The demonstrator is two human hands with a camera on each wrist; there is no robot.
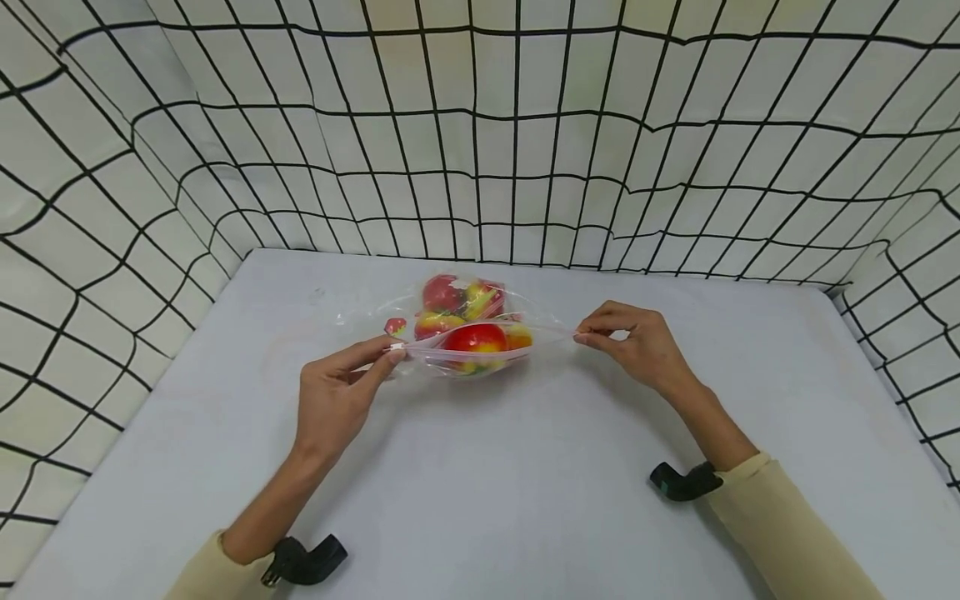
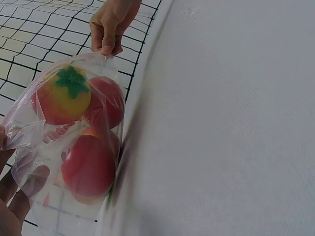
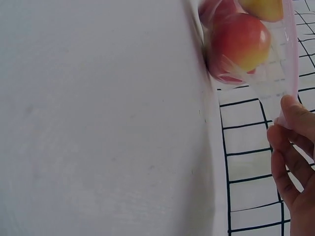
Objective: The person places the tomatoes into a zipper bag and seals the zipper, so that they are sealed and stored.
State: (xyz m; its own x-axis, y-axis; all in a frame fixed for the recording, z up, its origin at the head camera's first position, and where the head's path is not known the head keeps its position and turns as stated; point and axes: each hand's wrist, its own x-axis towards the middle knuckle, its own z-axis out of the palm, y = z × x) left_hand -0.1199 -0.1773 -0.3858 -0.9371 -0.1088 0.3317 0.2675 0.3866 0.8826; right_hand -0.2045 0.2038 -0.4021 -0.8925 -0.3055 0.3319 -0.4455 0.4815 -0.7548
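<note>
A clear zip bag [image 1: 540, 321] with a pinkish strip along its mouth lies on the white table, holding several red and yellow fruits [image 1: 476, 337]. One fruit [image 2: 69, 93] in the left wrist view bears a green star-shaped top. My left hand [image 1: 335, 396] pinches the left end of the bag's mouth between thumb and forefinger, at a small white piece on the strip. At the opposite end, my right hand [image 1: 637, 343] pinches the right corner of the mouth. Between the hands the strip is stretched out, its two edges parted around the middle.
A black grid net [image 1: 517, 142] rises behind the table and along both sides. The white table top [image 1: 525, 492] extends in front of the bag. Black curved devices [image 1: 307, 560] sit at both wrists, by the beige sleeves.
</note>
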